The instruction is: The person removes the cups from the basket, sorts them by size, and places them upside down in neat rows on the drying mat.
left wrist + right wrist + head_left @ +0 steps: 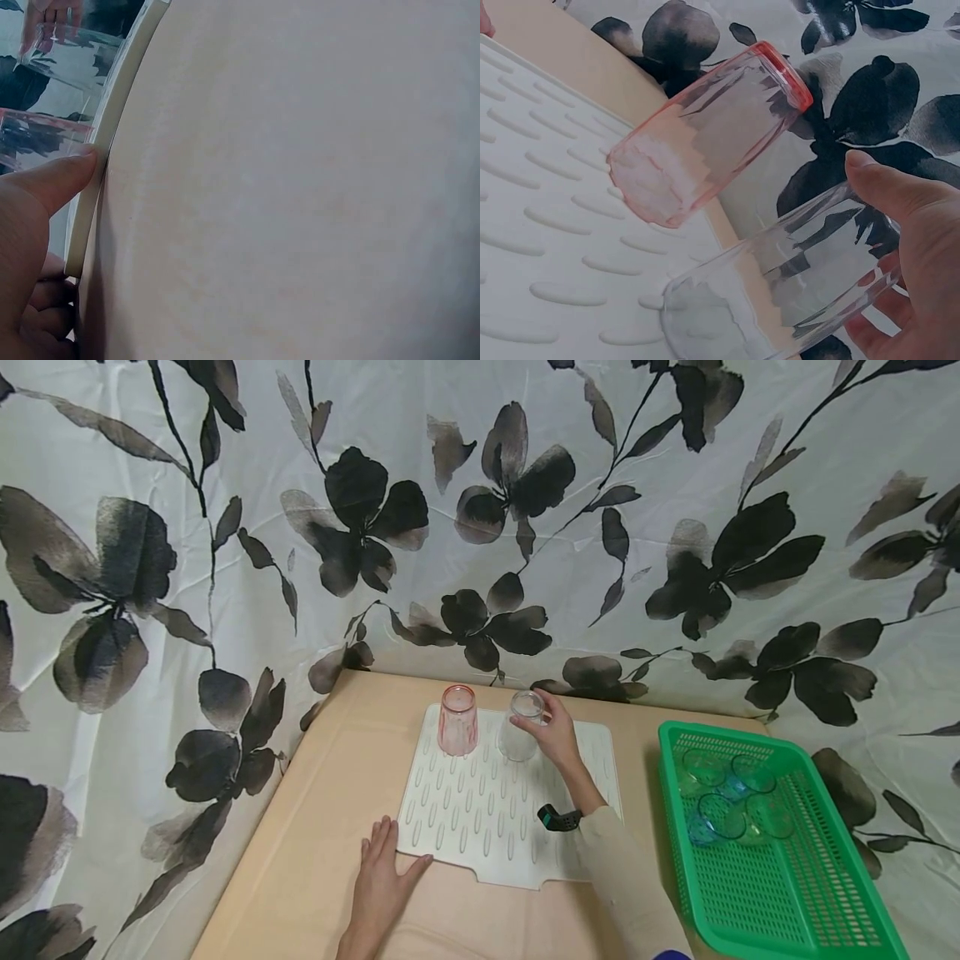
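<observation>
Our right hand [555, 733] pinches the clear glass [516, 745] standing on the white mat [467, 814] near 1 pink glass [457, 727]; our left hand [382, 881] lies with fingers nearly straight, thumb on the mat's edge; we'd best grip lightly, keeping both glasses apart.

Clear glass tumbler [516, 745]: colourless, see-through, faceted along the upper wall, smooth towards the lower end. Inverted by the look of it: narrower end up, wider end down. Roughly vertical over the far half of the white ridged drying board [480, 814], right of its centreline. Held near the top in the right hand [558, 735], thumb on one side, fingers round the other. Firm contact with the board: can't tell.

Board: off-white slab, visible thickness at the edge, rows of raised elongated ribs, cutouts along the near edge. Lying flat, near-left corner touched by the left hand's [378, 881] thumb.
</observation>
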Available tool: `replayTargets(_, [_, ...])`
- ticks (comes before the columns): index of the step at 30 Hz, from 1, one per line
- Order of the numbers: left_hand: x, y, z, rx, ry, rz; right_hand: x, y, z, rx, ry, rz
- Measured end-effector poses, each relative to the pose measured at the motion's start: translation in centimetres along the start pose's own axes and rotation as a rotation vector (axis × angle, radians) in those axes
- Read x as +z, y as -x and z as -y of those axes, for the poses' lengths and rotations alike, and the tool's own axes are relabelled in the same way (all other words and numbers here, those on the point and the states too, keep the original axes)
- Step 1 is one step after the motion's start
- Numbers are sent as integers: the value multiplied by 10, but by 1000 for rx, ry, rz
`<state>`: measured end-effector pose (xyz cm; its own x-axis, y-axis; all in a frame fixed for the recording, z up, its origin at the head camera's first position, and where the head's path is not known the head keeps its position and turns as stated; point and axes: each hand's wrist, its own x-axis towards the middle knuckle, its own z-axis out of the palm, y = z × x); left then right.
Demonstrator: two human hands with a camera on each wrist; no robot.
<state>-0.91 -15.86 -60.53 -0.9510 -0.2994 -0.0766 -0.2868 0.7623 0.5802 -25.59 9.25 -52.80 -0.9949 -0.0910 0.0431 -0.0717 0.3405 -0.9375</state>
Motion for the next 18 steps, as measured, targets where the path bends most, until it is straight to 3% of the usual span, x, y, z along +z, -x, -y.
replayTargets(13, [4,5,0,-3,1,-13,1,5,1,-3,94,22])
replayTargets(18, [6,8,0,4,2,-23,-5,9,3,-38,103,26])
